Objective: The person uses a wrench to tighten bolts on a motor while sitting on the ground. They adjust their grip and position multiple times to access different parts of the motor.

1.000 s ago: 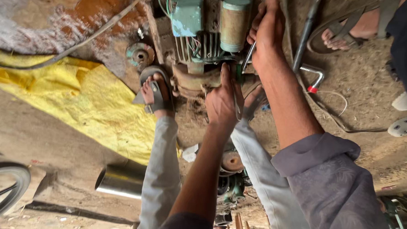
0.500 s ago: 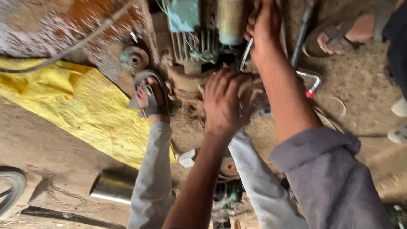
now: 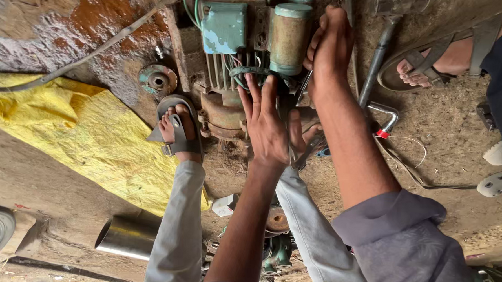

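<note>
My left hand (image 3: 268,127) — fingers spread flat on the rusty motor (image 3: 230,109). My right hand (image 3: 328,45) — fingers closed round a thin metal tool (image 3: 304,84), beside the far cylindrical capacitor (image 3: 289,38).

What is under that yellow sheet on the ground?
The yellow sheet lies crumpled on bare dirt. It bulges slightly, but whatever is beneath is fully covered. A grey hose runs past its top edge.

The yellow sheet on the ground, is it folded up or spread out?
Spread out. The yellow sheet lies flat and crumpled across the ground beside the motor.
</note>
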